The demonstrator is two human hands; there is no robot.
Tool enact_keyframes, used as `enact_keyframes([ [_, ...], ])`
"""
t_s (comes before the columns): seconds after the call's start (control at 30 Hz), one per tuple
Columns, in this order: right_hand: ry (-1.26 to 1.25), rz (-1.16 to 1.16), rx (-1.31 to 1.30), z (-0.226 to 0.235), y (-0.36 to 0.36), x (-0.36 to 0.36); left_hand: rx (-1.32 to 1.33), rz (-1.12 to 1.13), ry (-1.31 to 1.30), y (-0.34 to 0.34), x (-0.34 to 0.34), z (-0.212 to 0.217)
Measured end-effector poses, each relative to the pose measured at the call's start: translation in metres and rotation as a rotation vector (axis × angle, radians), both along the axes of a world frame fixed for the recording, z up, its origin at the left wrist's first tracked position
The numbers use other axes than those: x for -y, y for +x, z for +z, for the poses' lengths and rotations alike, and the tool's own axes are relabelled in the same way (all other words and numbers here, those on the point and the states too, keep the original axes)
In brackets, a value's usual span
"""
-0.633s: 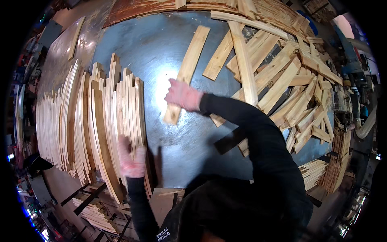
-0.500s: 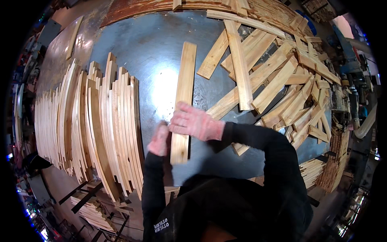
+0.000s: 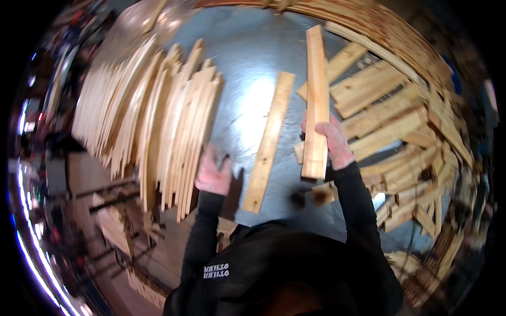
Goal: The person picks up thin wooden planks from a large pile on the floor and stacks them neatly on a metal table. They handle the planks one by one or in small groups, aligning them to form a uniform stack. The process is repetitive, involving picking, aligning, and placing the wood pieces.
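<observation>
My right hand [image 3: 336,141], in a pinkish work glove, grips a wooden board [image 3: 316,95] near its lower part, thumb across its face. That board is raised and points away from me, in front of the loose pile. Gloved in the same way, my left hand [image 3: 214,171] has its fingers apart and holds nothing. It is beside the right edge of the row of stacked boards [image 3: 182,131]. Between my hands, a single wooden board [image 3: 270,142] lies flat on the grey metal table [image 3: 237,52], touched by neither hand.
A loose, crisscrossed pile of boards [image 3: 390,126] covers the table's right side. A rust-brown wooden surface [image 3: 390,26] borders the far edge. Below the table at left, more stacked wood [image 3: 113,224] stands by dark metal bars [image 3: 113,195].
My right hand has moved right, off the middle board, and now holds another board raised. My left hand has come away from the middle board. The whole view has shifted and tilted.
</observation>
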State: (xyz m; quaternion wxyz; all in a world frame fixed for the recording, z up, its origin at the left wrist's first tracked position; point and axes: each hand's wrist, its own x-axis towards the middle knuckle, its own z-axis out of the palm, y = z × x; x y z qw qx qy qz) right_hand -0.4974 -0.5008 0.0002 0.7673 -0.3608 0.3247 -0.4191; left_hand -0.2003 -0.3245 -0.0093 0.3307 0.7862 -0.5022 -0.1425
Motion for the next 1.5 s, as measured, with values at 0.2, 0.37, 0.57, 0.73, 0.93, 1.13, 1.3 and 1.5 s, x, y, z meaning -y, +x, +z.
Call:
enact_keyframes([
  [0.2, 0.189, 0.270, 0.272, 0.016, 0.114, -0.077, 0.703, 0.500, 0.546, 0.176, -0.033, 0.053],
  [0.37, 0.157, 0.269, 0.070, 0.015, 0.230, -0.122, 0.314, 0.480, 0.772, 0.240, -0.059, 0.032],
  [0.57, -0.457, 0.937, -0.785, 0.018, 0.373, -0.135, 0.272, 0.331, 0.644, 0.238, -0.052, 0.025],
  [0.73, -0.699, 0.294, -0.694, -0.040, 0.307, -0.117, 0.315, 0.254, 0.827, 0.206, -0.047, 0.025],
  [0.93, -0.368, -0.085, -1.731, -0.075, 0.156, -0.051, 0.527, -0.024, -0.048, 0.135, -0.028, 0.045],
  [1.13, 0.016, -0.352, -0.606, -0.067, 0.130, -0.062, -1.243, -0.185, 0.100, -0.042, 0.004, -0.026],
  [1.3, -0.033, -0.148, -0.480, 0.009, 0.061, -0.079, -1.265, -0.226, 0.244, -0.114, 0.024, -0.050],
  [1.5, 0.296, -0.207, 0.052, 0.000, -0.014, -0.126, -0.974, -0.456, 0.240, -0.169, 0.124, -0.002],
])
